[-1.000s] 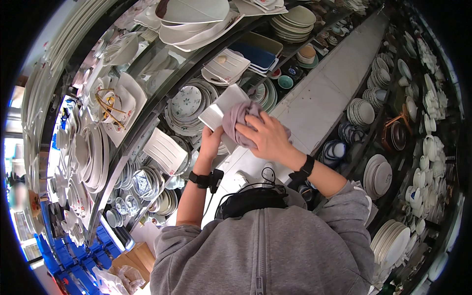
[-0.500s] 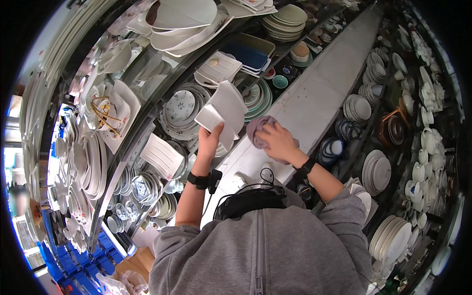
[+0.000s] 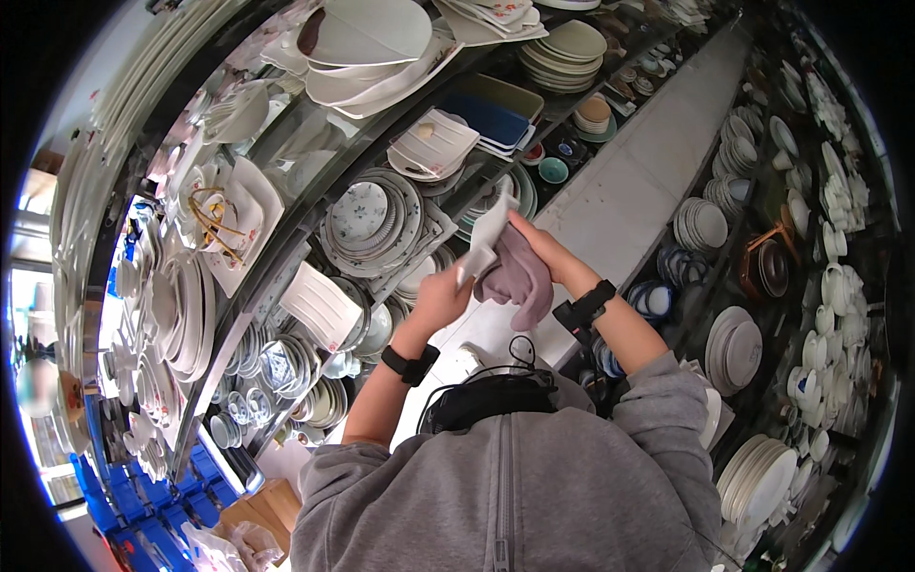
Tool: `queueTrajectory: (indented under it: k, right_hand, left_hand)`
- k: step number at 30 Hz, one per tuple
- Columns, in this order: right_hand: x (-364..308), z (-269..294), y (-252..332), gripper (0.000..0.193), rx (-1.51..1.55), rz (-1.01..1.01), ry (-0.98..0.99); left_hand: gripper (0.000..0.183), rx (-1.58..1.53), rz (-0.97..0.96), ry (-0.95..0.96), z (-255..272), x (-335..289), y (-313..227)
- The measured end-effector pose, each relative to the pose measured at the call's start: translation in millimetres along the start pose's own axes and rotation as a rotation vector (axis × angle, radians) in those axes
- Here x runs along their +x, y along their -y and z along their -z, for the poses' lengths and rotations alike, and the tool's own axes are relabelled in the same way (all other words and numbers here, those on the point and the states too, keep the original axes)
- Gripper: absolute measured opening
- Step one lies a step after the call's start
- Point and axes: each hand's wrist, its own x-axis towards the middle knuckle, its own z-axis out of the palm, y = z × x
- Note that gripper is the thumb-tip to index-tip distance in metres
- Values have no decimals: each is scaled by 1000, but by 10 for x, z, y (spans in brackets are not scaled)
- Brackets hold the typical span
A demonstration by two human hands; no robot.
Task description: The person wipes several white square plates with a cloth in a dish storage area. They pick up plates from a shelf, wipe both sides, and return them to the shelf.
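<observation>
Stacked patterned plates (image 3: 367, 217) on glass shelves, blue rectangular trays (image 3: 491, 118), teal bowl (image 3: 553, 170), white floor aisle (image 3: 648, 181)

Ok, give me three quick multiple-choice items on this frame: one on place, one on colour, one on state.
1. Where is the white dish?
A. on the floor
B. in the left hand, in front of the shelves
C. in a blue crate

2. What colour is the cloth?
A. dusty purple
B. bright green
C. yellow

3. How is the dish held?
A. flat on a stack
B. lying face down on the aisle
C. raised on edge, cloth against it

Answers: 1 B, the left hand grips its lower edge; 2 A, the cloth in the right hand is mauve; 3 C, it shows as a thin edge with the cloth beside it.
</observation>
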Motion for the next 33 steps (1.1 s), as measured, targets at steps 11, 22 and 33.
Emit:
queueTrajectory:
  k: [11, 22, 33]
  right_hand:
    - [-19, 539, -388, 40, -92, -96, -109]
    - [-227, 639, 18, 51, -76, 283, -79]
    - [47, 148, 560, 53, -168, 239, 264]
  left_hand:
    - [58, 327, -327, 152, -188, 47, -174]
    - [56, 220, -337, 43, 120, 304, -604]
    - [47, -807, 544, -175, 387, -150, -159]
